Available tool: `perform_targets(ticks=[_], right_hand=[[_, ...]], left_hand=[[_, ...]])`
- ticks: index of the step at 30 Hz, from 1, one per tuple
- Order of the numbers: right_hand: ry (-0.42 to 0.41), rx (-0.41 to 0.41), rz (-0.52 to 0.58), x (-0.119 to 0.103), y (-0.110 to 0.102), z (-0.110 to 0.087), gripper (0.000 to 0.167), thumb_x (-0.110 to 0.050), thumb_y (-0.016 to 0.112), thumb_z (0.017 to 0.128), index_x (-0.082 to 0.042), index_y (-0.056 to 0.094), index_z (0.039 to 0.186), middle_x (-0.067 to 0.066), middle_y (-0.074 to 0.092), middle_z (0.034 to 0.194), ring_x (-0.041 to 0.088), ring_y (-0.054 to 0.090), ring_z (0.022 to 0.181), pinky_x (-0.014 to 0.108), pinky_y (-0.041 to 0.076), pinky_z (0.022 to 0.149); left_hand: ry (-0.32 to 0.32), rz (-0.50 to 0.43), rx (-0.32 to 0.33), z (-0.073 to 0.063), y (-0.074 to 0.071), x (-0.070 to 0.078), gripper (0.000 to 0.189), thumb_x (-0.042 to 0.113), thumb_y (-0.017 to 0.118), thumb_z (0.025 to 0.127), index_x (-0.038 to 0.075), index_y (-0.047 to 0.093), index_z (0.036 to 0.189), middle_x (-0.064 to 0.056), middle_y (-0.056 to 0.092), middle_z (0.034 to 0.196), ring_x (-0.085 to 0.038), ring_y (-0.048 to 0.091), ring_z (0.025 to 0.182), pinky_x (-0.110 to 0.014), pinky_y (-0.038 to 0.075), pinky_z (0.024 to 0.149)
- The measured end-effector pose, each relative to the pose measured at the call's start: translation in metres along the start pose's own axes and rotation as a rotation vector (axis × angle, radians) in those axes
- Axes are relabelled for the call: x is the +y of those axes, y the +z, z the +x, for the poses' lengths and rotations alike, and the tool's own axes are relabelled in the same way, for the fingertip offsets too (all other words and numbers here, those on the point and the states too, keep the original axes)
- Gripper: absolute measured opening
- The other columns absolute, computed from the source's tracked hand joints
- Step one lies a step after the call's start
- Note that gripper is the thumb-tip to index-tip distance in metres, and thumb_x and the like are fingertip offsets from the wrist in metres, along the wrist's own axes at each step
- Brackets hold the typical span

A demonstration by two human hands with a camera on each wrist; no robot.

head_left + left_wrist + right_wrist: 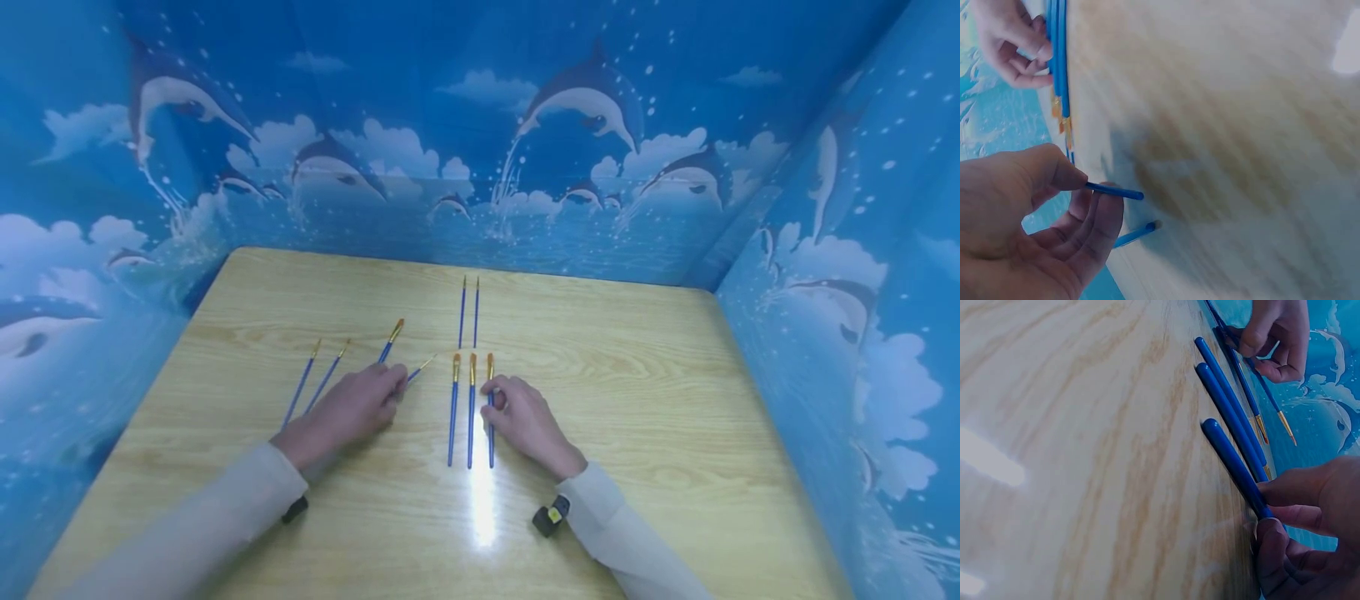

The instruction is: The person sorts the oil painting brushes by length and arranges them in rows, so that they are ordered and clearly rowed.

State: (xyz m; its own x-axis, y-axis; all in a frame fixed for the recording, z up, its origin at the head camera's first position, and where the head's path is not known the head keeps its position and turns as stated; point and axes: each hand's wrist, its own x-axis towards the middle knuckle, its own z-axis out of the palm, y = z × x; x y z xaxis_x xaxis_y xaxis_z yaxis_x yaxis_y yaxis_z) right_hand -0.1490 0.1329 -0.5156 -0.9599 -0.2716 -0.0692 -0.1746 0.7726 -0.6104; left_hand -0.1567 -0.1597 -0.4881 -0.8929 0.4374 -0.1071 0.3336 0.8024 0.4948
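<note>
My left hand (360, 402) pinches a thin blue paintbrush (422, 367) between thumb and fingers, its pointed tip towards the row in the middle. The handle end (1129, 194) of this brush sticks out past the fingertips in the left wrist view. Just beyond that hand is a flat-tipped paintbrush (392, 340), its lower part hidden by the hand. With thumb and fingers on either side of the handle, my right hand (527, 423) holds the rightmost flat paintbrush (491, 442). Beside it, two more flat paintbrushes (453, 417) (471, 417) lie parallel, bristles pointing away.
Two thin paintbrushes (462, 317) (476, 317) lie side by side above the row. Left of my left hand are two slanted thin brushes (300, 387) (327, 377). Dolphin-printed curtains (465, 225) border the wooden table (637, 367) at its back and sides.
</note>
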Motion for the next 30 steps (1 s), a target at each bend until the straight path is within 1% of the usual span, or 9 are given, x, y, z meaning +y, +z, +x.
perform_targets(ticks=[3,5,7,10,14,17,20,25,30], right_hand=[[-0.002,0.002,0.008,0.001,0.0,-0.001,0.028,-0.017,0.077,0.099,-0.011,0.073,0.126,-0.003,0.065,0.091,0.011,0.056,0.08,0.027,0.051,0.071],[-0.005,0.002,0.01,0.001,0.0,-0.001,0.028,-0.017,0.077,0.099,-0.01,0.073,0.126,-0.003,0.065,0.091,0.011,0.055,0.08,0.027,0.05,0.071],[-0.014,0.005,0.009,0.002,0.0,-0.001,0.028,-0.016,0.077,0.098,-0.01,0.073,0.125,-0.003,0.064,0.091,0.011,0.055,0.08,0.027,0.05,0.071],[-0.021,0.006,0.001,0.002,0.0,-0.002,0.028,-0.016,0.077,0.099,-0.009,0.073,0.126,-0.003,0.064,0.09,0.011,0.055,0.08,0.026,0.049,0.071],[-0.019,0.01,0.002,0.002,0.0,-0.002,0.028,-0.017,0.077,0.099,-0.009,0.073,0.126,-0.003,0.064,0.09,0.01,0.055,0.08,0.027,0.049,0.072],[-0.015,0.013,0.004,0.001,0.0,-0.002,0.028,-0.016,0.077,0.099,-0.009,0.073,0.126,-0.003,0.064,0.09,0.011,0.055,0.08,0.027,0.05,0.072],[-0.013,0.014,0.007,0.001,-0.001,-0.003,0.028,-0.016,0.077,0.099,-0.009,0.073,0.126,-0.003,0.064,0.091,0.011,0.055,0.08,0.026,0.05,0.071],[-0.016,0.006,0.017,0.001,-0.001,-0.002,0.028,-0.016,0.077,0.099,-0.009,0.073,0.126,-0.003,0.064,0.091,0.011,0.055,0.08,0.025,0.05,0.071],[-0.014,0.0,0.015,-0.001,-0.002,-0.002,0.028,-0.016,0.077,0.099,-0.009,0.073,0.126,-0.002,0.064,0.091,0.011,0.055,0.08,0.025,0.05,0.07]], left_hand=[[-0.015,-0.033,-0.04,0.005,-0.006,0.0,0.019,0.004,0.073,0.097,0.015,0.068,0.113,-0.004,0.066,0.107,-0.018,0.063,0.091,-0.034,0.062,0.081],[-0.036,-0.046,-0.054,0.009,-0.009,0.0,0.016,0.007,0.073,0.098,0.016,0.071,0.111,-0.004,0.066,0.108,-0.018,0.063,0.093,-0.035,0.061,0.082],[-0.045,-0.059,-0.055,0.014,-0.011,0.001,0.012,0.008,0.072,0.099,0.017,0.073,0.108,-0.003,0.065,0.107,-0.018,0.062,0.092,-0.034,0.06,0.081],[-0.05,-0.083,-0.024,0.021,-0.012,0.001,0.01,0.009,0.072,0.1,0.017,0.075,0.105,-0.003,0.066,0.107,-0.019,0.062,0.094,-0.036,0.06,0.084],[-0.027,-0.098,0.06,0.035,-0.013,-0.001,0.011,0.009,0.071,0.101,0.013,0.078,0.108,-0.006,0.071,0.108,-0.022,0.067,0.1,-0.043,0.063,0.09],[-0.02,-0.114,0.105,0.049,-0.013,-0.003,0.015,0.008,0.068,0.103,0.011,0.08,0.111,-0.008,0.073,0.108,-0.025,0.068,0.102,-0.045,0.063,0.091],[-0.052,-0.153,0.117,0.061,-0.014,-0.002,0.019,0.007,0.064,0.104,0.01,0.079,0.116,-0.009,0.072,0.112,-0.026,0.068,0.105,-0.045,0.062,0.092],[-0.092,-0.227,0.119,0.079,-0.017,-0.001,0.023,0.007,0.061,0.108,0.007,0.076,0.125,-0.014,0.071,0.126,-0.032,0.069,0.115,-0.049,0.062,0.1],[-0.133,-0.274,0.12,0.096,-0.017,-0.002,0.032,0.005,0.063,0.107,0.007,0.071,0.137,-0.016,0.064,0.138,-0.034,0.067,0.12,-0.049,0.062,0.101]])
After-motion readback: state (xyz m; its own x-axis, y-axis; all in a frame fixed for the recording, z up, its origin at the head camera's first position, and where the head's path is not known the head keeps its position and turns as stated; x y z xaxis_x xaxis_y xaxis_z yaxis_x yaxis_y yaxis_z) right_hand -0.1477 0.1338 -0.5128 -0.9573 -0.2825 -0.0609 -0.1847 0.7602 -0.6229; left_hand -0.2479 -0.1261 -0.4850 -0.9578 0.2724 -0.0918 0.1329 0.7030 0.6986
